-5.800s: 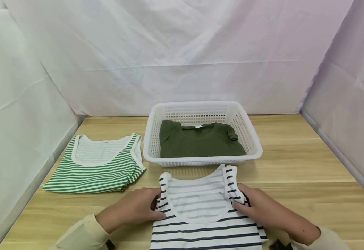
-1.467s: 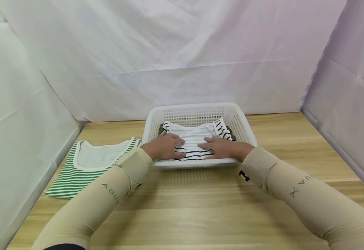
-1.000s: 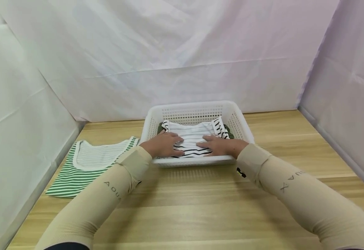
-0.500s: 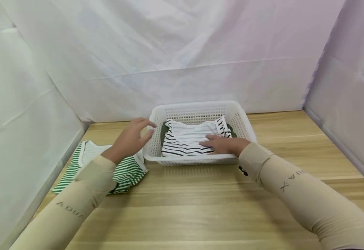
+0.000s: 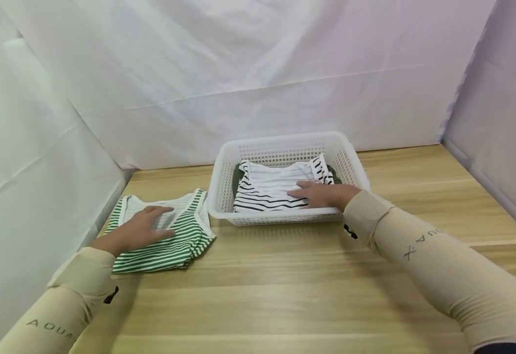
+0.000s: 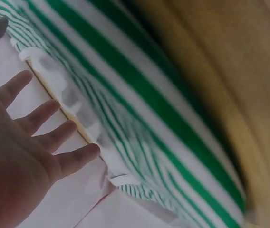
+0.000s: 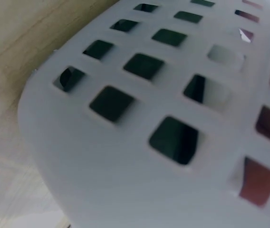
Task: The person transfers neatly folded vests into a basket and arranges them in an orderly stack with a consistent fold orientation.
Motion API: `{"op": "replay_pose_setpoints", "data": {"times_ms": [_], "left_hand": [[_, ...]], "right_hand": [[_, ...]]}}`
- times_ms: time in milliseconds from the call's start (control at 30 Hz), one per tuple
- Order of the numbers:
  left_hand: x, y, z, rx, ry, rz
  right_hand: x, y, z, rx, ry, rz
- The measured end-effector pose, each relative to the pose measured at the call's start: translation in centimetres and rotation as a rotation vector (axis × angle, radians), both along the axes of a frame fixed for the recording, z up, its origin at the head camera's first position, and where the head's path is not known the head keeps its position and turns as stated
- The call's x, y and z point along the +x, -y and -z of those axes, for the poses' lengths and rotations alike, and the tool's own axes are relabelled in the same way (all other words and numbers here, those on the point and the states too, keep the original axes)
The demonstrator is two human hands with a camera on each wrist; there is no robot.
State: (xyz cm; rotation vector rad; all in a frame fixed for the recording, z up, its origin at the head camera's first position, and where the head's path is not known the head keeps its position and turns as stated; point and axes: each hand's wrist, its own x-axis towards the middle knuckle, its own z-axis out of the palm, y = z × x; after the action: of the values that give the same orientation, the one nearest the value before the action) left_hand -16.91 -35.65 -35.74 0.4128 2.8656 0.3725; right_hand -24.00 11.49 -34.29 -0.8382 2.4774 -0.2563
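Note:
My left hand (image 5: 140,230) is spread over a folded green-and-white striped top (image 5: 182,241) on the table at the left. In the left wrist view its fingers are apart and hold nothing, with the green stripes beside them. At the back middle stands a white plastic basket (image 5: 275,217). Inside it a folded white top with black stripes (image 5: 268,184) lies on a dark green garment (image 5: 236,179), which mostly hides beneath it. My right hand (image 5: 317,194) rests on that black-striped top with fingers extended. The basket wall (image 7: 101,156) fills most of the right wrist view.
The wooden table (image 5: 258,290) reaches to a white cloth backdrop (image 5: 258,64) close behind the basket. White side walls (image 5: 32,162) close off the left and right. Both forearms wear beige sleeves (image 5: 417,255).
Both hands first gripped the black-striped top on the table, then pressed on it inside the basket. My left hand has since moved left over the green-striped top; the right has stayed.

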Motion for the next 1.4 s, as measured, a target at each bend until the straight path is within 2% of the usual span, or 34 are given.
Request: {"op": "replay_pose_setpoints", "data": {"times_ms": [100,200,367,467,733,967,1200,1400], "left_hand": [[0.3,0.0,0.7,-0.032,0.059,-0.003],[0.6,-0.1,1.3,-0.071,0.088,-0.008],[0.9,-0.6,1.5,-0.08,0.097,-0.008],[1.5,-1.1,1.5,-0.078,0.09,0.002],[4.9,-4.4,1.2,-0.092,0.03,0.09],[8.1,-7.3,0.9,-0.137,0.036,0.107],[10.2,-9.9,1.1,-0.179,0.072,0.138],[11.5,-12.9,1.1,-0.237,0.083,0.156]], "right_hand": [[0.0,0.1,-0.1,-0.011,0.008,0.002],[0.0,0.1,-0.2,-0.02,0.021,0.004],[-0.1,0.0,-0.1,-0.032,0.021,0.013],[-0.2,-0.1,-0.1,-0.047,0.021,0.024],[-0.2,-0.2,-0.1,-0.06,0.069,0.052],[-0.2,-0.3,-0.1,-0.064,0.055,0.049],[-0.2,-0.2,0.0,-0.065,0.069,0.068],[0.0,0.1,0.1,-0.072,0.067,0.075]]}}
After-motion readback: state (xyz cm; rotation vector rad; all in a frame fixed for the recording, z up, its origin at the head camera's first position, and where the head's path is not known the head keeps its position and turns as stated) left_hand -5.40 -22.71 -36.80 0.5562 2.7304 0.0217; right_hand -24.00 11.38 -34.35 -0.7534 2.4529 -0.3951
